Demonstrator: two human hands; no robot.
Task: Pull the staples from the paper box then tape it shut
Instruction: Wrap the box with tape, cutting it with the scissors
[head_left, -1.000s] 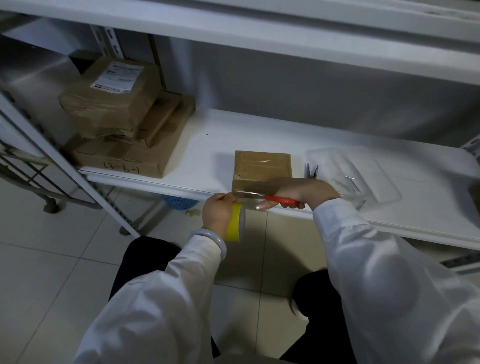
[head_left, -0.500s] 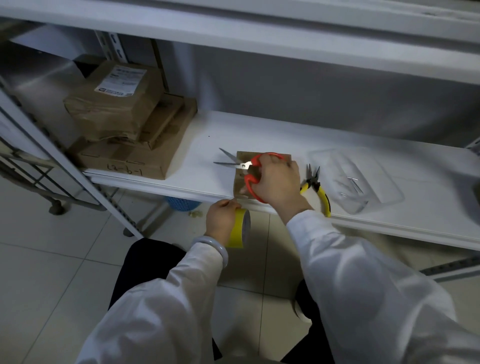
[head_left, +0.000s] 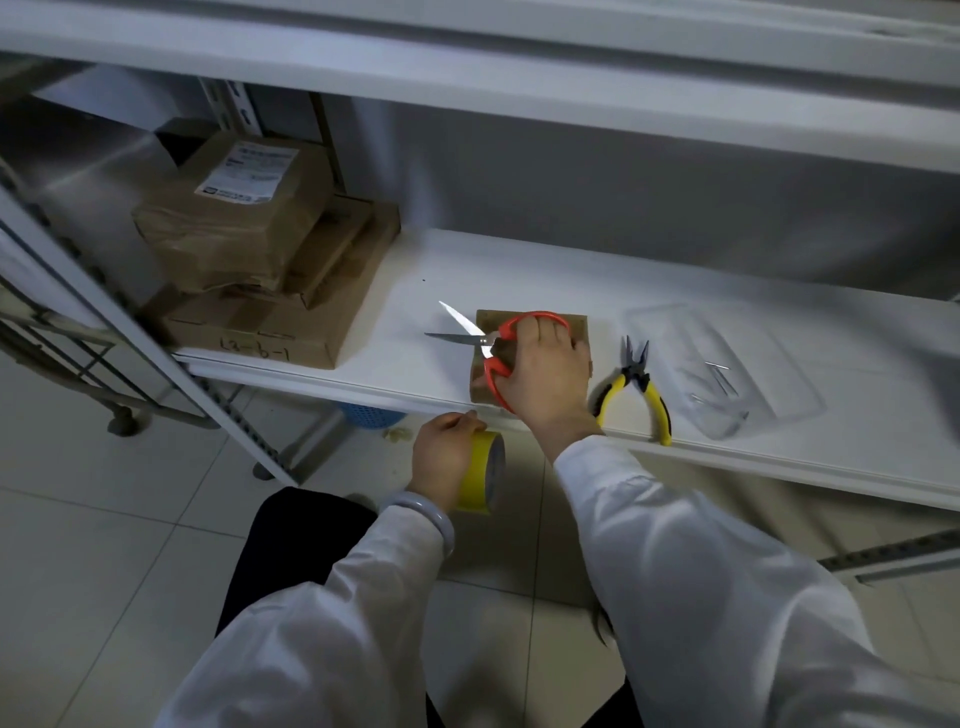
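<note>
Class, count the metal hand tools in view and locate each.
2. The scissors are in the right hand, over the small box; the pliers lie on the shelf beside the clear tray.

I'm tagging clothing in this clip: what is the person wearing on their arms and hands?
The left hand and right hand are bare, no gloves. Long, loose white sleeves cover both arms to the wrists. A pale, smooth bangle circles the left wrist.

The right hand (head_left: 545, 374) now holds the scissors (head_left: 485, 340) over the paper box (head_left: 579, 325), blades parted and pointing left, no longer at the shelf's (head_left: 519, 275) front edge beside the tape roll (head_left: 485, 473).
</note>
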